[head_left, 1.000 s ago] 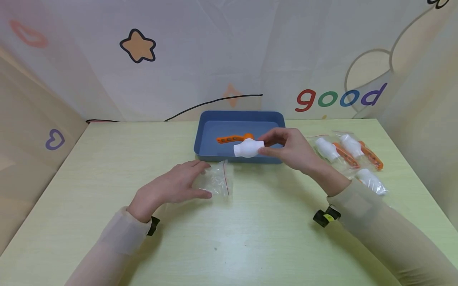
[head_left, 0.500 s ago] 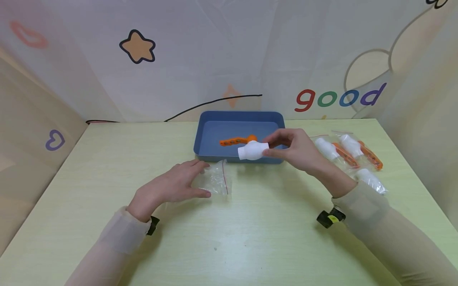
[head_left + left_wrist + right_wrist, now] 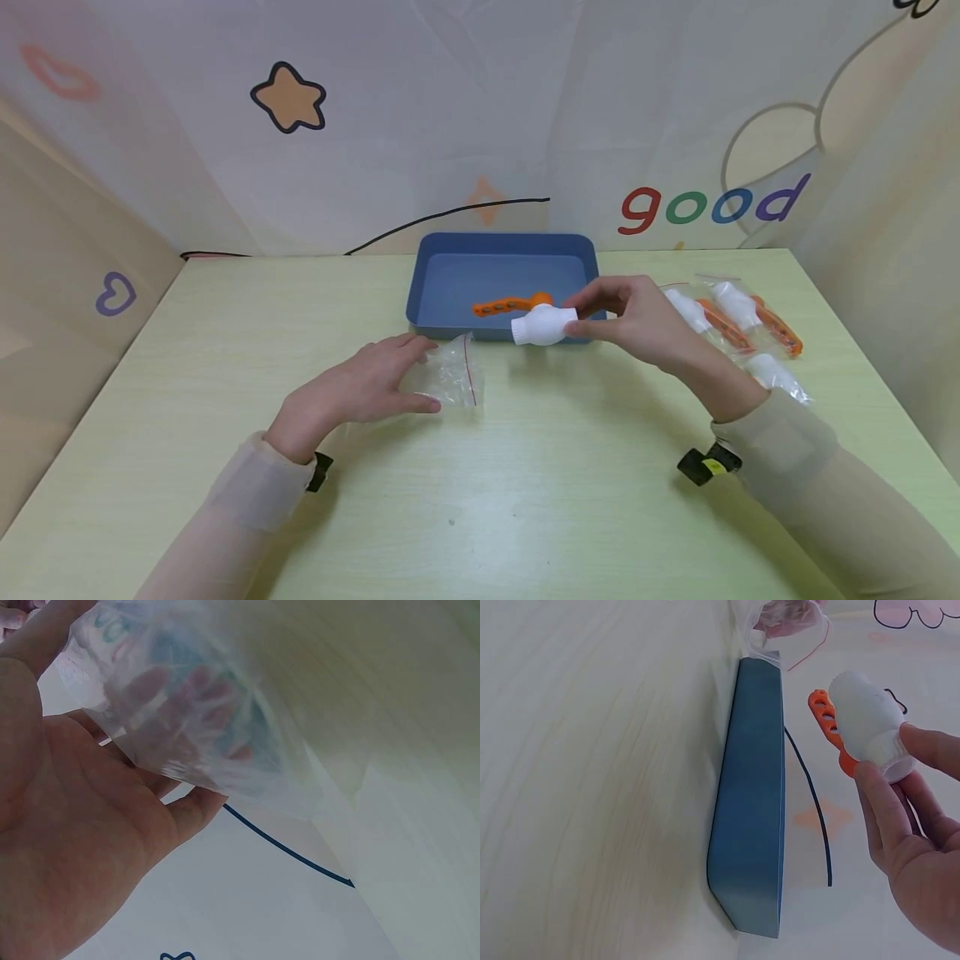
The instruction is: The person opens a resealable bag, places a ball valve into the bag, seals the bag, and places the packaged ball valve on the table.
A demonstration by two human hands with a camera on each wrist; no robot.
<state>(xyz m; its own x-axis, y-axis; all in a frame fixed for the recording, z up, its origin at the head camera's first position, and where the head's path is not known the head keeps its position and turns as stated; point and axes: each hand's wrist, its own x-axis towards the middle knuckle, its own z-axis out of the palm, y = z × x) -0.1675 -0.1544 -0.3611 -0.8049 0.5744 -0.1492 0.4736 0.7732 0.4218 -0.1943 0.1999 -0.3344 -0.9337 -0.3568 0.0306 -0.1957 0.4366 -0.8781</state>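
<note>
My right hand (image 3: pixel 641 321) pinches a white plastic ball valve (image 3: pixel 543 325) by one end between thumb and fingers. The valve's orange lever handle (image 3: pixel 510 306) points left. In the head view the valve overlaps the front rim of the blue tray (image 3: pixel 450 327); the right wrist view shows it raised off the table, beside the tray. My left hand (image 3: pixel 356 383) holds a clear zip bag (image 3: pixel 456 375) with a red seal line, thumb and fingers curved around it. In the left wrist view the crinkled bag (image 3: pixel 187 705) covers part of the fingers.
Bagged white valves with orange handles (image 3: pixel 738 307) lie at the right side of the table, with another bagged white valve (image 3: pixel 776 375) nearer to me. A printed cloth backdrop (image 3: pixel 450 125) stands behind the table (image 3: pixel 480 517).
My right hand has drawn the valve to the right and slightly toward me, over the tray's front rim. My left hand and the bag have barely moved.
</note>
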